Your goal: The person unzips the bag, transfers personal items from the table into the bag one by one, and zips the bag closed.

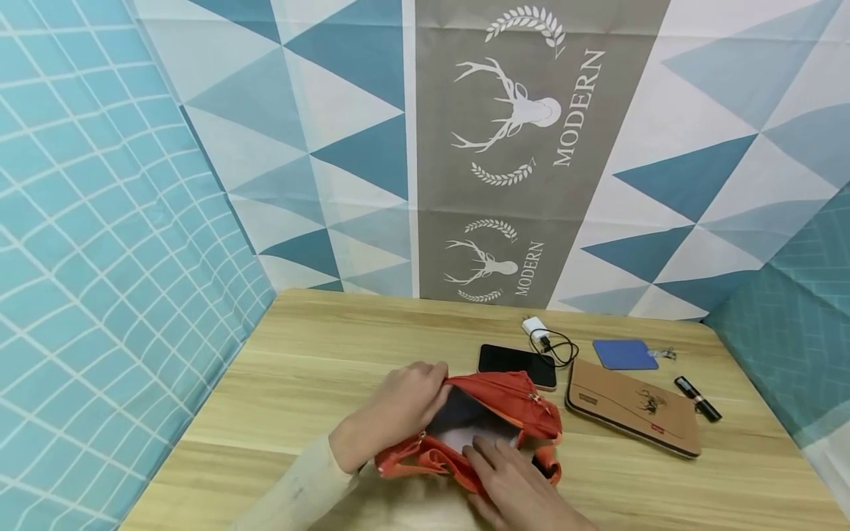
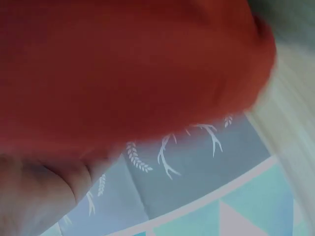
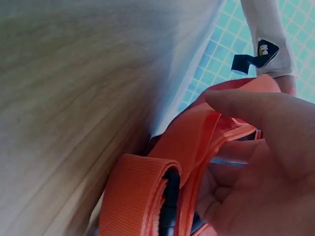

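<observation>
A red-orange waist bag sits at the front of the table with its zipped mouth spread apart, showing a grey lining. My left hand grips the far left edge of that mouth. Over the near edge, my right hand pinches the bag wall, fingers inside and thumb outside. A rolled orange webbing strap hangs beside the right hand in the right wrist view. Red fabric fills much of the left wrist view, hiding most of the left fingers.
Behind the bag lie a dark phone and a white charger plug with a black cable. To the right are a brown notebook, a blue card holder and a black tube. Patterned cloth hangs behind the table.
</observation>
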`<action>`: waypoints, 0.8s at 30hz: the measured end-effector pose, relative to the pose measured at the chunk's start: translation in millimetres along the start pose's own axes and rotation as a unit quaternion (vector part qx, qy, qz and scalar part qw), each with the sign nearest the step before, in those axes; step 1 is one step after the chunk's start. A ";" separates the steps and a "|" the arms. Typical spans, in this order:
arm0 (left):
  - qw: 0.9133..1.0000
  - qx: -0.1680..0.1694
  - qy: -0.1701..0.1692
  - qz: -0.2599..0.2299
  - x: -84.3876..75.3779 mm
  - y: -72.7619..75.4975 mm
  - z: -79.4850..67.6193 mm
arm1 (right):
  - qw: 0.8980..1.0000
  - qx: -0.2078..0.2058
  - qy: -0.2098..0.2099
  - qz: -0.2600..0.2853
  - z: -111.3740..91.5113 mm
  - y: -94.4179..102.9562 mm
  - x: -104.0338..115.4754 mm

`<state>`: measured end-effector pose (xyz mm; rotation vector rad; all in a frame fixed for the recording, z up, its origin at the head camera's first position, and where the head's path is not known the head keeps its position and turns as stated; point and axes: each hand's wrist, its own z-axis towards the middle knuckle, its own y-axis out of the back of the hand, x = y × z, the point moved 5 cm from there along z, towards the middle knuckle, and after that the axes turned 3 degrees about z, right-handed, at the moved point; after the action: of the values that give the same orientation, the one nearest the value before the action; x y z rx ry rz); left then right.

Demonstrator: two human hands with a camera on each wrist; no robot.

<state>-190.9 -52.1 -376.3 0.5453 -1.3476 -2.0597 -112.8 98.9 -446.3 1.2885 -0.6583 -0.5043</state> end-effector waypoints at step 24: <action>0.999 0.044 -0.002 -0.011 -1.9 10.0 -6.1 | 0.992 -0.011 -0.022 0.126 -4.6 23.6 -1.2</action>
<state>-183.0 -57.8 -369.5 0.5967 -1.4471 -2.0266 -110.9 108.0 -424.1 1.1560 -0.8379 -0.3325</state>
